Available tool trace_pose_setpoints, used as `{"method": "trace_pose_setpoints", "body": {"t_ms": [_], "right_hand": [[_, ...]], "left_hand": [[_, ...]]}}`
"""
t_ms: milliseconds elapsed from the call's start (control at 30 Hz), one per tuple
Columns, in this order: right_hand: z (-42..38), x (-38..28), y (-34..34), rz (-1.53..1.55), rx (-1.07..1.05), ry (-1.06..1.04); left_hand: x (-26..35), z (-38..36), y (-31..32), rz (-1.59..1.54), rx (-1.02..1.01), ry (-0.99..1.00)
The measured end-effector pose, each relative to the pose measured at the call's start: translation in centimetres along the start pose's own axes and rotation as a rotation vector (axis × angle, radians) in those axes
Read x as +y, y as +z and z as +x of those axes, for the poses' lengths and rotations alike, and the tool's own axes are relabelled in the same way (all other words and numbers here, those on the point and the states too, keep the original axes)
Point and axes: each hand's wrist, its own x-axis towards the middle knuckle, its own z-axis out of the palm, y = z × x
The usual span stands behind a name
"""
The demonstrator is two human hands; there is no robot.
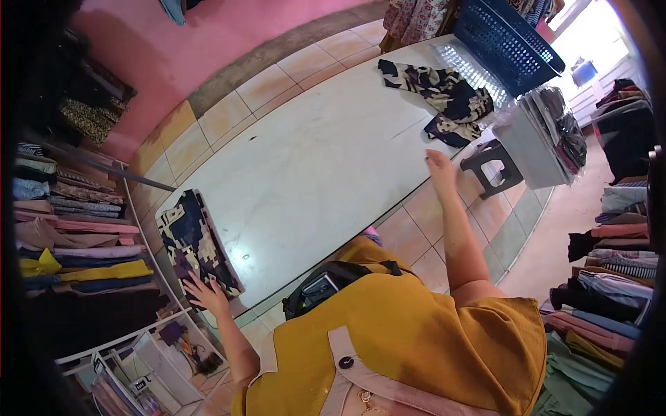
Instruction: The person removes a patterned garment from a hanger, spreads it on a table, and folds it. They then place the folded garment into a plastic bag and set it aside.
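Observation:
My left hand lies with spread fingers on the near end of a folded garment in a dark navy, cream and purple blocky print. That garment rests at the left end of the white table. My right hand hovers by the table's near edge on the right, fingers loosely extended and nothing seen in them. Just beyond it lies a crumpled garment in a similar print, apart from the hand.
A blue plastic basket and clear plastic packaging occupy the far right end. Beside the table stand a dark stool and a stack of bagged items. Shelves of folded clothes line the left; more folded clothes are on the right.

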Motion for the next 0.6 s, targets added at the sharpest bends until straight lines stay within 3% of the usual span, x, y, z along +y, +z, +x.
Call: {"method": "trace_pose_setpoints", "body": {"t_ms": [100, 167, 267, 333, 400, 433, 600], "right_hand": [[3.0, 3.4, -4.8, 0.067, 0.115, 0.082], [5.5, 4.3, -7.2, 0.158, 0.223, 0.290], [10.2, 5.2, -9.4, 0.296, 0.286, 0.420], [14.3, 8.3, -10.2, 0.309, 0.262, 0.409], [18.7, 12.2, -10.5, 0.062, 0.378, 0.295], [20.1, 12.6, -10.9, 0.054, 0.418, 0.220], [25.7, 13.8, -10.3, -0.207, 0.532, 0.234]], "left_hand": [[2.8, -1.0, -0.5, -0.088, 0.081, 0.065], [4.7, -1.8, -0.2, -0.139, 0.113, 0.059], [9.1, -3.1, 0.0, -0.265, 0.189, 0.045], [10.4, -3.2, 1.6, -0.290, 0.240, 0.169], [15.3, -4.0, 2.1, -0.414, 0.243, 0.104], [17.2, -3.6, 2.3, -0.406, 0.244, 0.228], [30.0, -2.9, 1.4, -0.624, 0.054, 0.163]]}}
